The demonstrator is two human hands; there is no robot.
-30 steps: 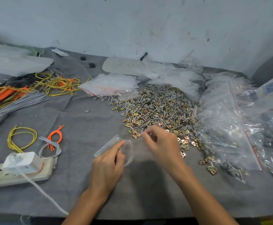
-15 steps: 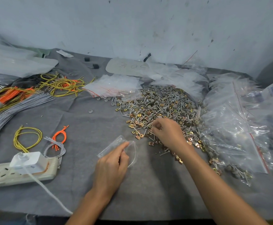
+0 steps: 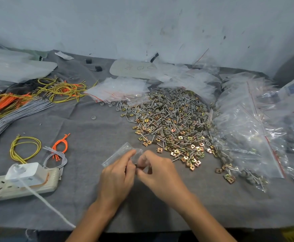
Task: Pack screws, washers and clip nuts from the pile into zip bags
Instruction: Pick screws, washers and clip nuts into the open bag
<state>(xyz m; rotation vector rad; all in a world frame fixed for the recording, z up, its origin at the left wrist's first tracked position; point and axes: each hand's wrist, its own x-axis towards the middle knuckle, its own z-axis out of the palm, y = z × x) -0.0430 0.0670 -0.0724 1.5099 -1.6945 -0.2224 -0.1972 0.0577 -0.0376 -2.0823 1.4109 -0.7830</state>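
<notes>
Grey cloth covers the table [image 3: 90, 198], which stands against a scuffed pale wall [image 3: 142, 23].

Near centre: my left hand [image 3: 116, 179] grips a small clear zip bag [image 3: 120, 152] by its mouth, thumb and forefinger pinched on the plastic. The bag slants away up and to the left of the hand. My right hand [image 3: 158, 172] meets the left at the bag's mouth, its fingers curled and bunched on a small dark piece [image 3: 136, 165]. The piece is too small to tell its kind. I cannot tell what the bag contains.

The pile [image 3: 170, 123] of screws, grey washers and brass-coloured clip nuts lies loose on the cloth, beyond my hands and to their right.

Filled zip bags [image 3: 247, 137] with red seal lines are heaped against the pile's right edge, and hardware shows through the plastic. A flat stack of empty zip bags [image 3: 120, 88] lies at the pile's far left edge.

Left side: a white power strip [image 3: 20, 187] carries a plugged-in white adapter [image 3: 24, 173]. Beyond it lie a grey wire bundle [image 3: 11, 117], a yellow wire loop [image 3: 25, 149] and an orange wire loop [image 3: 60, 144].
</notes>
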